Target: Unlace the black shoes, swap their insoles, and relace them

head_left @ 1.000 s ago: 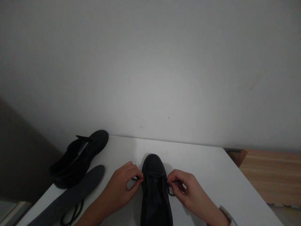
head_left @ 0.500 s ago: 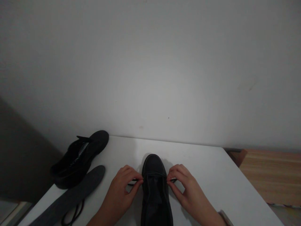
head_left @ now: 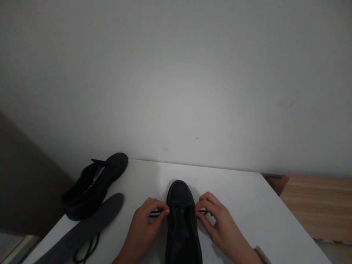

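Left hand (head_left: 145,222) and right hand (head_left: 219,220) pinch dark lace (head_left: 154,212) at black shoe's (head_left: 180,193) two sides, toe far, likely for even access.

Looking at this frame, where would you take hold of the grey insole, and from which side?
I'd probably pinch the grey insole across its rounded far end, coming from the right. It appears to lie flat on the white table, with that tip exposed, while the shoe at the left crowds its left edge.
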The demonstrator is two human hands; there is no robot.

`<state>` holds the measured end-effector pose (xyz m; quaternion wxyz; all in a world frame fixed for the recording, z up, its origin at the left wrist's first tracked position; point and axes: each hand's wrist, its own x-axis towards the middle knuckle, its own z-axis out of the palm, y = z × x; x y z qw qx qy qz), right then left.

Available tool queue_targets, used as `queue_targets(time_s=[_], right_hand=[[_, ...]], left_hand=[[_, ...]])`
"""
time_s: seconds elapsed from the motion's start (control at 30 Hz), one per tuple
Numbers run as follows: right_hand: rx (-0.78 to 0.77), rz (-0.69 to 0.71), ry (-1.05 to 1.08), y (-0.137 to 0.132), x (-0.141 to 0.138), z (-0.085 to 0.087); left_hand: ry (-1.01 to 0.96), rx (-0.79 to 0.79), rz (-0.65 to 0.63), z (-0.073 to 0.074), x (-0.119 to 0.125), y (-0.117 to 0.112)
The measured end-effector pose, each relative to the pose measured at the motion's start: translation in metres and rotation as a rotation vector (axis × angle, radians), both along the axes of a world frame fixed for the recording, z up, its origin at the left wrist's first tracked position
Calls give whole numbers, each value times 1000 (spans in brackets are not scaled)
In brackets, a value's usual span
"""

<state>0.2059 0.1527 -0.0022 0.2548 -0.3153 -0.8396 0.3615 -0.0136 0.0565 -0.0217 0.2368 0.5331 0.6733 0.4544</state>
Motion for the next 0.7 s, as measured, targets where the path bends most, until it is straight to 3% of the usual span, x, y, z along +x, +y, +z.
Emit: queue_targets(time_s=[0.13,0.43,0.53,0.7], right_hand=[[-18,9,7,-1,0,0],[-4,-17,1,-11,3,3],[8,-29,-70,-20,5,12],[71,12,-375,-29,-6,28]], left_hand=[[174,89,51,0,-1,0],[261,164,-47,1,1,-4],[294,101,-50,10,5,-8],[538,-44,-196,33,17,-9]])
